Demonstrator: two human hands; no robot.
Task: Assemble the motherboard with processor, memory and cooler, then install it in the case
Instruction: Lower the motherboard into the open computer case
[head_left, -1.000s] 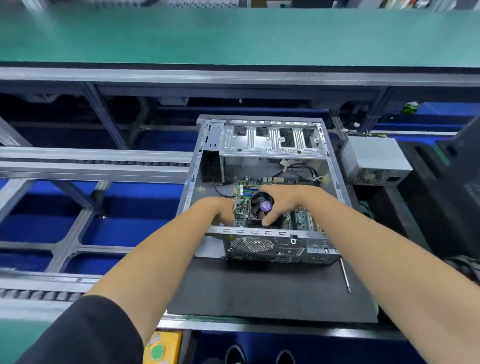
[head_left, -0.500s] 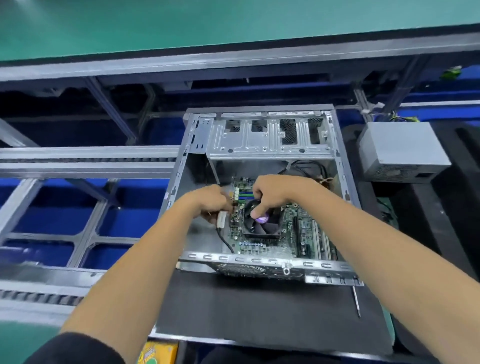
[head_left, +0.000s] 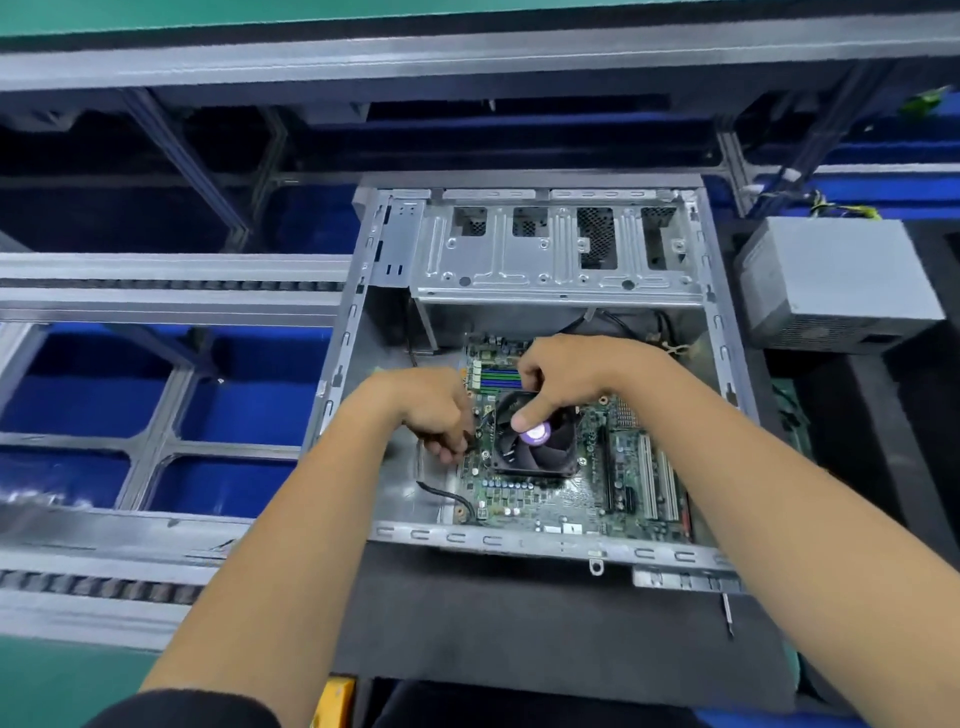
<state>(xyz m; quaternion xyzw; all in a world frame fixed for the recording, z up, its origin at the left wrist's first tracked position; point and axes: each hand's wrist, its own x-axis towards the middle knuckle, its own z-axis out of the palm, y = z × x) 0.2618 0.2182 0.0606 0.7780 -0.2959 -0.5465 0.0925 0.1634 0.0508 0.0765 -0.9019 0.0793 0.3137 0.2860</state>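
Two hands inside case (head_left: 545, 260): left hand (head_left: 434, 410) pinching motherboard (head_left: 561, 493) edge, right hand (head_left: 558, 379) curled around cooler (head_left: 535, 441), purple fan sticker illegible.

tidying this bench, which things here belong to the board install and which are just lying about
In the job: motherboard, cooler fan, case, left hand, right hand, both hands at the cooler.

Lying about: power supply box, screwdriver, black mat.
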